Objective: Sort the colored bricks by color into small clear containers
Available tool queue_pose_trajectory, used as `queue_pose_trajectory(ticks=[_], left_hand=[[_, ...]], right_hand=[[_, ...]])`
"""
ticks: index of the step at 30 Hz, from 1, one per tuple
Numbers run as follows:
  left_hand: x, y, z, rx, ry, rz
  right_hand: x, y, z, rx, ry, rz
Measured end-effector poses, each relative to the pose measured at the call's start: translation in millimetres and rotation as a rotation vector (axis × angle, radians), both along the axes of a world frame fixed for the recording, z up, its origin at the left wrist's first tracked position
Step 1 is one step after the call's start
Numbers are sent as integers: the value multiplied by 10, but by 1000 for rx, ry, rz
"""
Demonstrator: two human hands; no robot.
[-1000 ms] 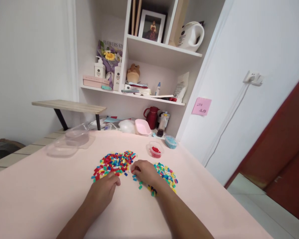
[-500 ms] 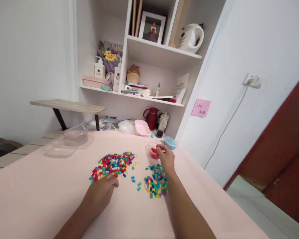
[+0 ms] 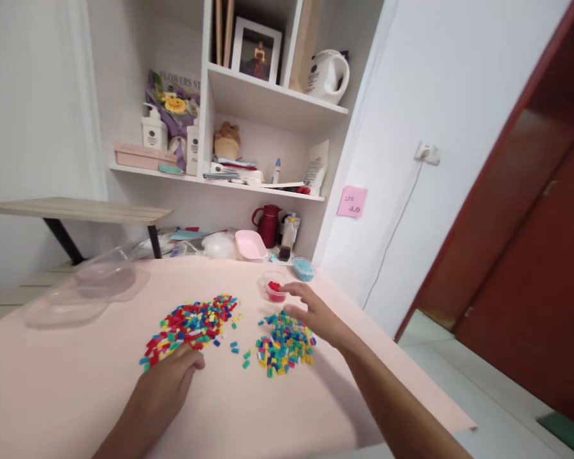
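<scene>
My left hand (image 3: 169, 377) rests at the near edge of a mixed pile of small plastic bricks (image 3: 191, 325), many of them red. Its fingers are curled in, and whatever they hold, if anything, is hidden. My right hand (image 3: 316, 313) is over the far right side of a second pile of bricks (image 3: 282, 344), mostly blue, green and yellow. Thumb and fingers are apart with nothing between them. The fingertips are beside a small clear tub (image 3: 276, 294) holding red bricks (image 3: 274, 287). A few loose bricks (image 3: 234, 347) lie between the two piles.
Behind the tub stands a clear container of light blue pieces (image 3: 303, 269). A pink basin (image 3: 251, 245), a red jug (image 3: 268, 226) and a bottle (image 3: 287, 241) line the back. Clear plastic lids (image 3: 67, 306) lie at the left, near a small wooden shelf (image 3: 76, 210).
My right hand has opened and drawn back slightly to the right from the tub of red bricks. The camera view has turned right. My left hand stays by the mixed pile.
</scene>
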State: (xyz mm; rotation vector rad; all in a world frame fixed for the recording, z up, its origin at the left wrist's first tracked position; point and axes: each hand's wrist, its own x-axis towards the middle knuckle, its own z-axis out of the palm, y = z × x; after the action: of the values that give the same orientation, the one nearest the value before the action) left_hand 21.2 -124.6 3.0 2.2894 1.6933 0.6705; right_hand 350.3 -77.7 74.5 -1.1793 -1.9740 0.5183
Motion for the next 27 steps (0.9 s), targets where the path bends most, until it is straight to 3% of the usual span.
queue_pose_trajectory(ticks=[4, 7, 9, 22, 27], left_hand=[[-8, 27, -32, 6, -24, 8], [-14, 30, -51, 15, -38, 14], [-15, 28, -52, 17, -37, 20], [5, 16, -7, -19, 23, 17], [5, 5, -9, -8, 30, -3]], right_hand=[[632, -267, -310, -195, -465, -77], [954, -343, -523, -289, -570, -119], [990, -320, -594, -309, -588, -93], [-87, 214, -761, -81, -577, -13], [-240, 304, -682, -107, -430, 51]])
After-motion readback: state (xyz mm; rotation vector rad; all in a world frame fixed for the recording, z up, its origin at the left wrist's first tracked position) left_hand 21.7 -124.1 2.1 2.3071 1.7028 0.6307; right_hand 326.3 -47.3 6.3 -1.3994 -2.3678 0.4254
